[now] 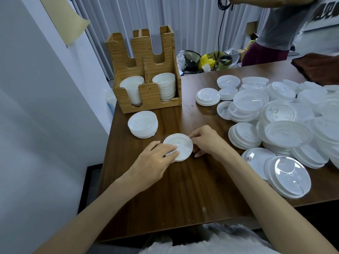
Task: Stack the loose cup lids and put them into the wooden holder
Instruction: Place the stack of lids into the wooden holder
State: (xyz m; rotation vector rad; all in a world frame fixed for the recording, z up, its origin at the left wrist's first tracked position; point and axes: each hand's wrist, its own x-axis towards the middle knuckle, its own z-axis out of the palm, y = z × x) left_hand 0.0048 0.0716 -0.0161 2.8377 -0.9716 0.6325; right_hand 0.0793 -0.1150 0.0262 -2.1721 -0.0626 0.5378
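The small lid stack sits on the desk, left hand pressing flat on top, right hand pinching its 3 o'clock rim. A taller stack waits at 11 o'clock; the holder beyond is part-filled. The heap at 2 o'clock suggests much remains.

Glossy translucent plastic lids, matt wooden holder, smooth wood-grain table.

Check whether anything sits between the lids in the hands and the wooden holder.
Partly. A separate lid stack stands before the wooden holder's left slot, between it and the held lids. The way to the right slot crosses only bare table.
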